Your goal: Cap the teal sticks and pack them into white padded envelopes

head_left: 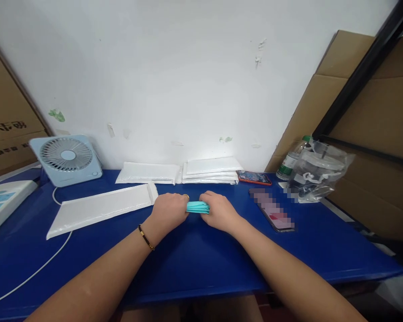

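Note:
Between my two hands is a flat turquoise bundle (198,207) with several thin folded layers; its exact kind does not show. Closed round its left end is my left hand (170,209), which wears a ring and a dark bracelet. My right hand (220,210) grips the right end, fingers curled over it. Both hands hold the bundle just over the blue table (195,264). A long white padded mailer (104,208) lies slanted to the left, its flap end close to my left hand.
Against the wall lie another white mailer (147,172) and a mailer stack (211,170). A blue fan (67,156) with a white cable stands left. On the right are two phones (254,177) (272,210), a bottle (290,161) and a bagged cup (317,172).

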Demonstrator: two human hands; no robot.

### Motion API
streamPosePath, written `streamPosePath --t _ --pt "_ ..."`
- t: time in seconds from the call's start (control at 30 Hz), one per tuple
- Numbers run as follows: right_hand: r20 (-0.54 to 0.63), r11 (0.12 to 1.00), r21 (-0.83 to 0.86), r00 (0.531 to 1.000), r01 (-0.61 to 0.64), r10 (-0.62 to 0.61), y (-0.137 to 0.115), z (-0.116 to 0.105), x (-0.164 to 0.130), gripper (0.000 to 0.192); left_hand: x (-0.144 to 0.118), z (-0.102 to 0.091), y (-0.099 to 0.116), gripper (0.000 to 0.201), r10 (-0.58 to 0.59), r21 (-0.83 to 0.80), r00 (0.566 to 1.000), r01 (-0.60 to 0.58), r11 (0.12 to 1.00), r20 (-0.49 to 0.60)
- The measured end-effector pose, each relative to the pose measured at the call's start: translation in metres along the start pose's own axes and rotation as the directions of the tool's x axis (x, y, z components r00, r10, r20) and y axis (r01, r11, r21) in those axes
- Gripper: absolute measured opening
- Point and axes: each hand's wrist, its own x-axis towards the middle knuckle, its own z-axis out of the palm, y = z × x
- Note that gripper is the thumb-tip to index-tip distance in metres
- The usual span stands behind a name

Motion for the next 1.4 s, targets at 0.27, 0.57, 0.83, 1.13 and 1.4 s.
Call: streamPosePath --t 0.27,0.57,0.83,1.13,1.4 --pt "0.024 0.992 -0.118 0.998 -0.053 0.056 0.001 0.009 0.000 0.010 -0.001 -0.001 0.005 0.020 -0.005 -0.010 1.000 0.005 1.000 0.001" --pt "0.005 0.992 -0.126 1.000 -0.030 0.031 0.009 0.006 0.002 0.012 -0.003 -0.002 -0.022 0.028 0.015 -0.364 0.996 0.020 0.931 0.093" --pt "-0.169 0.930 0.349 0.968 -0.117 0.185 0.005 0.015 0.006 0.010 0.009 0.005 0.004 0.082 -0.073 -0.943 0.992 -0.118 -0.311 -0.100" --pt "-0.207 0.827 0.562 0.964 -0.022 0.167 -0.016 0.025 0.008 0.015 0.005 -0.012 0.029 0.059 -0.237 -0.816 0.971 -0.143 -0.559 -0.007" --pt "-0.174 0.816 0.573 0.961 -0.077 0.213 -0.014 0.027 0.009 0.012 0.008 -0.012 0.028 0.049 -0.245 -0.790 0.969 -0.145 -0.595 0.007"
